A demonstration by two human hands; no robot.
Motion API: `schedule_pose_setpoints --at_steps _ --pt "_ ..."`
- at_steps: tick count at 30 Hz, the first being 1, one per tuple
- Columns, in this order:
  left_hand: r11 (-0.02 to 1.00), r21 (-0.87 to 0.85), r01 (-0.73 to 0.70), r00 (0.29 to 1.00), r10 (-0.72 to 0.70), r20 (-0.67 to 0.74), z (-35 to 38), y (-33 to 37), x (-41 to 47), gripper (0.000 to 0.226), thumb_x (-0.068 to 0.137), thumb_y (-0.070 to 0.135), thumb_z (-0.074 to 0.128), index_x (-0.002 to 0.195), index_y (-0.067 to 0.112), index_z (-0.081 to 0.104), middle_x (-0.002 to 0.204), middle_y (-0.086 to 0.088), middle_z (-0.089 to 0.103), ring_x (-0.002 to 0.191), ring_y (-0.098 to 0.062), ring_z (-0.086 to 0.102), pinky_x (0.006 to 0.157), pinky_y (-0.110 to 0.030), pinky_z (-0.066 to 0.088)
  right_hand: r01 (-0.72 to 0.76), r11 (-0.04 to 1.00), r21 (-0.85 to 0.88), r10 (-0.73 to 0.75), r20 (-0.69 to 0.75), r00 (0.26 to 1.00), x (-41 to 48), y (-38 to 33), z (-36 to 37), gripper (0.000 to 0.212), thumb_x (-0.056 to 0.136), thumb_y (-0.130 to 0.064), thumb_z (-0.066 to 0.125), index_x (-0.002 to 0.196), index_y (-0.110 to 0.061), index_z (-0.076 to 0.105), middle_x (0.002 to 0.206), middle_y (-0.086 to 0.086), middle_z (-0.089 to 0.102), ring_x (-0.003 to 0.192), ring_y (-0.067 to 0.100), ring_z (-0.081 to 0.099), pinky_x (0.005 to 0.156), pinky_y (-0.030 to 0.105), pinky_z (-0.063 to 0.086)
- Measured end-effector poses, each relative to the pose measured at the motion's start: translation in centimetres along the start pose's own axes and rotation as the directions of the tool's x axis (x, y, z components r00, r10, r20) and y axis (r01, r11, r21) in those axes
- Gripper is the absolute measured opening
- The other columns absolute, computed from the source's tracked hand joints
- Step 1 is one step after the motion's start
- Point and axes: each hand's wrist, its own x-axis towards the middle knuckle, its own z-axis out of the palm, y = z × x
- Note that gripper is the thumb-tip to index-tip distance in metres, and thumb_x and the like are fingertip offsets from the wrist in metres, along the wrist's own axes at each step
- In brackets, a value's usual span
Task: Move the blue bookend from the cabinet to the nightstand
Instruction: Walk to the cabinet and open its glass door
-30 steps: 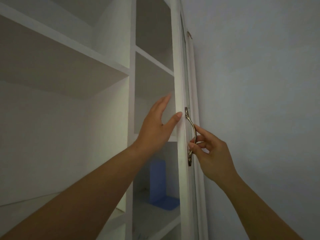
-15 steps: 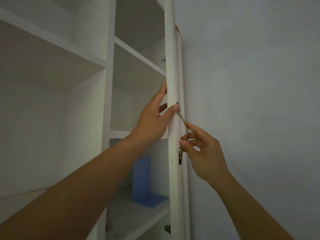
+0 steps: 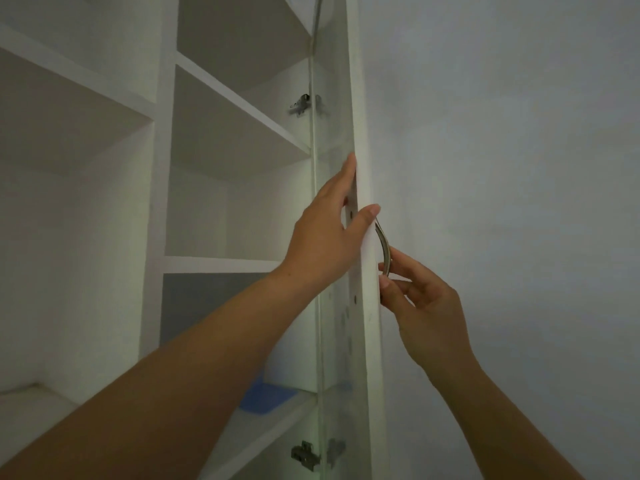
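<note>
The blue bookend [image 3: 266, 396] stands on a low shelf inside the white cabinet [image 3: 162, 168]; only its flat base shows, as my left forearm hides the upright part. The cabinet door [image 3: 363, 306] is swung open, seen edge-on. My left hand [image 3: 325, 233] grips the door's edge, fingers on the inner face and thumb on the front edge. My right hand [image 3: 422, 306] pinches the curved metal handle [image 3: 384, 247] on the door's outer face.
White shelves [image 3: 242, 105] fill the cabinet above the bookend's compartment. Metal hinges [image 3: 304, 105] sit at the upper and lower right inside wall. A plain grey-white wall [image 3: 502, 168] is close behind the door on the right.
The door has swung further open to the right, showing more of the shelves and hinges. Both hands stayed on the door. My left forearm now covers the bookend's upright.
</note>
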Motion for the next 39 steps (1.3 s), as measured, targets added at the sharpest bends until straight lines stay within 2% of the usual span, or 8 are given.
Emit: schedule_pose_setpoints --at_steps 3,5,7,13,18,26,31,39 --pt "0.999 0.030 -0.019 1.000 0.019 -0.008 1.2 -0.1 0.1 0.065 0.090 0.038 0.049 0.144 0.035 0.013 0.150 0.010 0.029 0.134 -0.015 0.036 0.107 -0.044 0.036 -0.036 0.999 -0.025 0.035 -0.042 0.999 -1.5 0.7 -1.8 0.032 0.082 -0.024 0.062 0.110 -0.040 0.057 0.107 -0.005 0.068 0.091 0.004 0.065 0.080 0.014 0.050" --pt "0.997 0.062 -0.034 0.999 0.036 -0.022 1.9 0.0 0.2 0.065 0.090 0.040 0.047 0.144 0.035 0.012 0.150 0.011 0.029 0.134 -0.014 0.035 0.108 -0.043 0.036 -0.066 0.997 -0.029 0.065 -0.044 0.997 -2.6 1.0 -2.8 0.035 0.080 -0.027 0.062 0.113 -0.038 0.055 0.111 -0.005 0.066 0.093 -0.002 0.063 0.072 0.003 0.045" --pt "0.994 0.092 -0.055 0.998 0.058 -0.032 2.6 0.2 0.4 0.064 0.090 0.041 0.046 0.145 0.035 0.012 0.150 0.011 0.029 0.133 -0.012 0.035 0.108 -0.040 0.035 -0.067 0.997 -0.042 0.066 -0.033 0.997 -3.7 1.3 -3.5 0.040 0.078 -0.028 0.062 0.117 -0.033 0.055 0.117 -0.008 0.062 0.095 -0.006 0.060 0.068 0.000 0.043" --pt "0.968 0.216 -0.128 0.991 0.130 0.003 6.0 0.6 0.8 0.061 0.095 0.038 0.037 0.146 0.029 0.006 0.155 0.010 0.015 0.137 -0.010 0.028 0.105 -0.023 0.024 -0.051 0.998 -0.021 0.051 -0.023 0.998 -6.6 2.6 -4.8 0.044 0.072 -0.033 0.060 0.115 -0.029 0.057 0.117 -0.015 0.059 0.098 -0.001 0.059 0.077 0.018 0.054" --pt "0.963 0.207 -0.171 0.985 0.159 0.072 9.4 -0.3 1.1 0.061 0.096 0.040 0.035 0.146 0.028 0.002 0.156 0.009 0.005 0.140 -0.008 0.013 0.101 -0.017 0.012 -0.051 0.989 -0.135 0.045 -0.049 0.998 -7.4 4.6 -6.8 0.051 0.075 -0.038 0.058 0.124 -0.033 0.048 0.120 -0.025 0.050 0.106 -0.004 0.053 0.080 0.011 0.049" --pt "0.950 0.226 -0.214 0.969 0.177 0.174 15.6 -2.1 1.0 0.067 0.093 0.048 0.035 0.145 0.029 -0.001 0.157 0.007 -0.004 0.142 -0.010 0.001 0.109 -0.022 0.006 -0.087 0.963 -0.256 0.067 -0.087 0.994 -7.3 10.1 -11.1 0.050 0.083 -0.038 0.058 0.126 -0.048 0.034 0.126 -0.019 0.051 0.111 0.000 0.052 0.087 0.018 0.049" --pt "0.942 0.273 -0.196 0.971 0.147 0.190 19.4 -2.8 1.7 0.068 0.092 0.050 0.035 0.145 0.030 -0.002 0.156 0.006 -0.008 0.143 -0.015 -0.002 0.113 -0.031 0.007 -0.067 0.949 -0.307 0.047 -0.071 0.996 -6.7 13.3 -13.6 0.051 0.083 -0.038 0.054 0.129 -0.043 0.033 0.121 -0.021 0.049 0.108 0.000 0.052 0.086 0.015 0.049" --pt "0.903 0.398 -0.161 0.983 0.111 0.146 24.6 -4.2 3.0 0.067 0.092 0.051 0.033 0.145 0.030 -0.001 0.156 0.005 -0.008 0.143 -0.018 -0.004 0.107 -0.027 0.004 -0.027 0.952 -0.305 0.026 -0.007 1.000 -5.3 18.3 -17.3 0.055 0.083 -0.024 0.056 0.134 -0.034 0.038 0.119 -0.015 0.051 0.103 0.006 0.056 0.081 0.012 0.048"
